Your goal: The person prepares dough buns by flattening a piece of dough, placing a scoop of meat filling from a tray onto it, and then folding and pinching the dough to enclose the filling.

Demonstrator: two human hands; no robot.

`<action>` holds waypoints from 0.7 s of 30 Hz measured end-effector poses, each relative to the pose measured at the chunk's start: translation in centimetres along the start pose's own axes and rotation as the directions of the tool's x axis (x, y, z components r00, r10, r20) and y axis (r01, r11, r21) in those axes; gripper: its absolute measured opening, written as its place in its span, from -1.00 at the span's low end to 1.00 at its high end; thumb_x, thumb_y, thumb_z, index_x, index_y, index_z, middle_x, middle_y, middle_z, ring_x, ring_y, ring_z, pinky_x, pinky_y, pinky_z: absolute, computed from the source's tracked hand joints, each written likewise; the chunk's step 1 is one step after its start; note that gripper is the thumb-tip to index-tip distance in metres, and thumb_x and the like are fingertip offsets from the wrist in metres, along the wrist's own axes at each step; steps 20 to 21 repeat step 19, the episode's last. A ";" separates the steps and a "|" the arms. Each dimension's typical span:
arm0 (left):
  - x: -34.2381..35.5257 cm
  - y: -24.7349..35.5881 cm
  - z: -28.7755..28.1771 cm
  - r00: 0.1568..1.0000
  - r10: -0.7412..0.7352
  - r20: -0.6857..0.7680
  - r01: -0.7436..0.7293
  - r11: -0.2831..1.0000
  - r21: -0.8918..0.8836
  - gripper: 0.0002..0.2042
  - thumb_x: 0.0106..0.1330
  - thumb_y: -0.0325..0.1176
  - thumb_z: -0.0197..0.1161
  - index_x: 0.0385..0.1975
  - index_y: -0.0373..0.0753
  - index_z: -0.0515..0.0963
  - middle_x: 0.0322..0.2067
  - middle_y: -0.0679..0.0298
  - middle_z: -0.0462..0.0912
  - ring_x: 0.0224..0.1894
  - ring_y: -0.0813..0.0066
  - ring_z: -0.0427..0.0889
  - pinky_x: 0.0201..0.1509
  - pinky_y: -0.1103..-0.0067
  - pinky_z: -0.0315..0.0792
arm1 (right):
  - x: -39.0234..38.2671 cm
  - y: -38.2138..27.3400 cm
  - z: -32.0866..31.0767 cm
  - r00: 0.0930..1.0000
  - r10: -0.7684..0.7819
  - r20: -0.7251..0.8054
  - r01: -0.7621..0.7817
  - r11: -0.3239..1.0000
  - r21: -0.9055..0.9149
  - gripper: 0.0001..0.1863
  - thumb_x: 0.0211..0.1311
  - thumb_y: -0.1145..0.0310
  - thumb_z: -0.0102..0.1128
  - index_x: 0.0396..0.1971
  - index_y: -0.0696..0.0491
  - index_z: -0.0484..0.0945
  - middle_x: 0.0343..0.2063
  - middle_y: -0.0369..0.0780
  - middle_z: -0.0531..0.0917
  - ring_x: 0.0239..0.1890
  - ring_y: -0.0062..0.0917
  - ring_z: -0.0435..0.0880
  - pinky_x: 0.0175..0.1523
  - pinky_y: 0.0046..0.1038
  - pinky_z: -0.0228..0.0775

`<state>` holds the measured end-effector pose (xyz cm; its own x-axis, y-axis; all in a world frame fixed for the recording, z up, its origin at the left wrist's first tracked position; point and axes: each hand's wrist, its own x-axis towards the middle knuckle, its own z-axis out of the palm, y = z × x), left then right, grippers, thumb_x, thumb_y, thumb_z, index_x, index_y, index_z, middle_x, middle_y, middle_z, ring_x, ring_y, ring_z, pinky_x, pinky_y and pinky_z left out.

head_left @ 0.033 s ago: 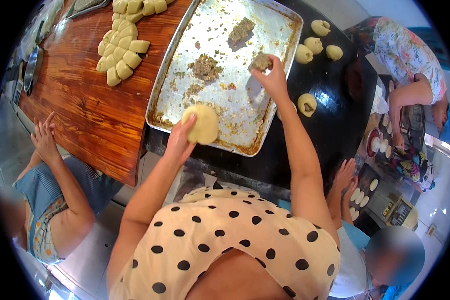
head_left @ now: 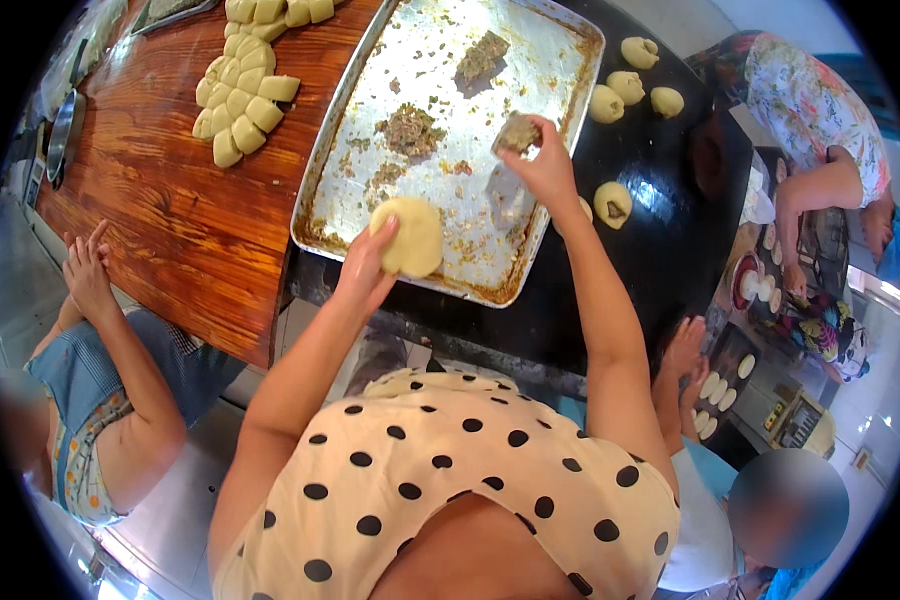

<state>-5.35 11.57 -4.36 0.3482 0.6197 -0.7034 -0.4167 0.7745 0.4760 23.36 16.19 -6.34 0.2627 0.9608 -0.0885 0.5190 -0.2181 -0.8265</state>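
My left hand (head_left: 368,268) grips a flat round of pale yellow dough (head_left: 417,240) by its left side, thumb on top. The dough is held over the near edge of a large metal tray (head_left: 515,220). A clump of brownish-green filling (head_left: 516,134) is pinched in the fingertips of my right hand (head_left: 547,160), above the tray's right part. Below my hands, two larger heaps of the same filling lie on the tray, one heap (head_left: 411,131) in the middle and another heap (head_left: 483,60) farther back. Crumbs and oily residue are scattered around them.
Cut dough pieces (head_left: 235,100) cluster on the wooden table (head_left: 160,220) at left. Several shaped buns (head_left: 625,87) sit on the black counter (head_left: 660,170); a nearer bun (head_left: 612,205) shows filling at its opening. Other people stand close at left and right.
My left hand has shifted slightly away from me and to the right with the dough round. My right hand's filling is slightly nearer and farther left.
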 end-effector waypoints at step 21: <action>-4.2 0.1 5.8 0.940 -0.066 0.334 0.115 0.985 -0.129 -0.55 0.28 -0.19 0.34 0.11 -0.15 0.42 -0.02 0.28 0.56 0.10 0.41 0.53 0.15 0.41 0.50 | -15.8 -8.8 2.6 0.957 0.234 -0.170 -0.012 0.617 0.787 -0.21 0.19 -0.08 0.28 0.26 0.12 0.26 0.21 -0.11 0.42 0.27 -0.36 0.37 0.46 -0.31 -0.07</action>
